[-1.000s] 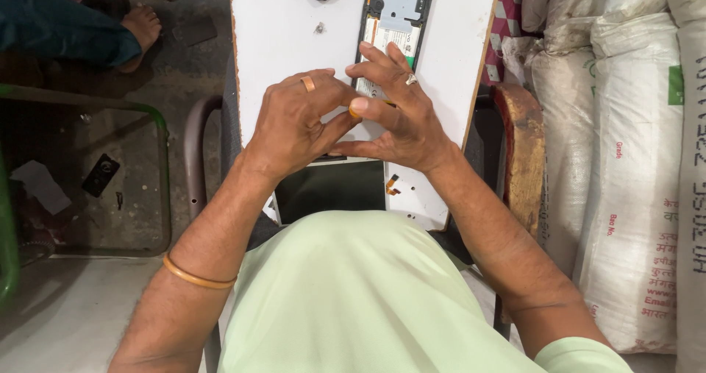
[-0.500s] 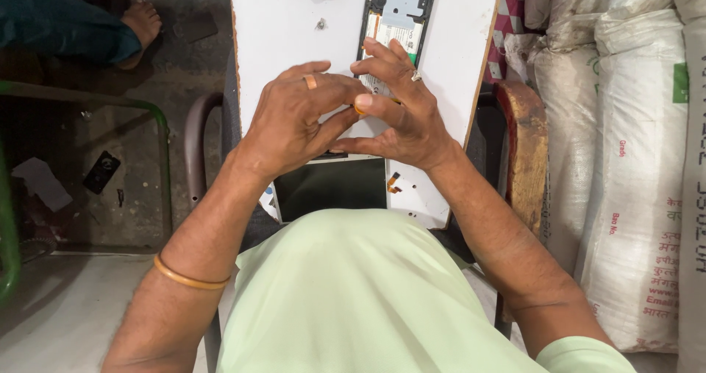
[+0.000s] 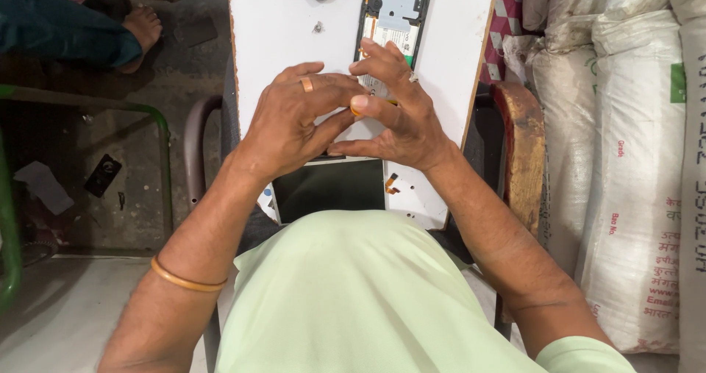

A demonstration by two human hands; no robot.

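My left hand [image 3: 294, 119] and my right hand [image 3: 403, 119] meet fingertip to fingertip over a white board [image 3: 279, 42] that lies across my lap. Between the fingertips is a small orange part [image 3: 357, 111], pinched by both hands and mostly hidden by them. Just beyond the fingers lies an opened phone [image 3: 397, 5] with its back off and its insides showing. A dark flat panel [image 3: 327, 189] lies on the board below my hands. Beside that panel sits a small orange piece [image 3: 391, 184]. My left hand wears a ring and my left wrist a bangle.
White filled sacks [image 3: 632, 160] are stacked along the right. A wooden chair arm [image 3: 518, 145] is next to the board. Another person's bare foot [image 3: 143, 27] rests top left. A green metal frame [image 3: 158, 123] and a dark phone [image 3: 103, 174] are on the floor left.
My hands stay joined in the same place over the board. The fingers have shifted only slightly around the small part.
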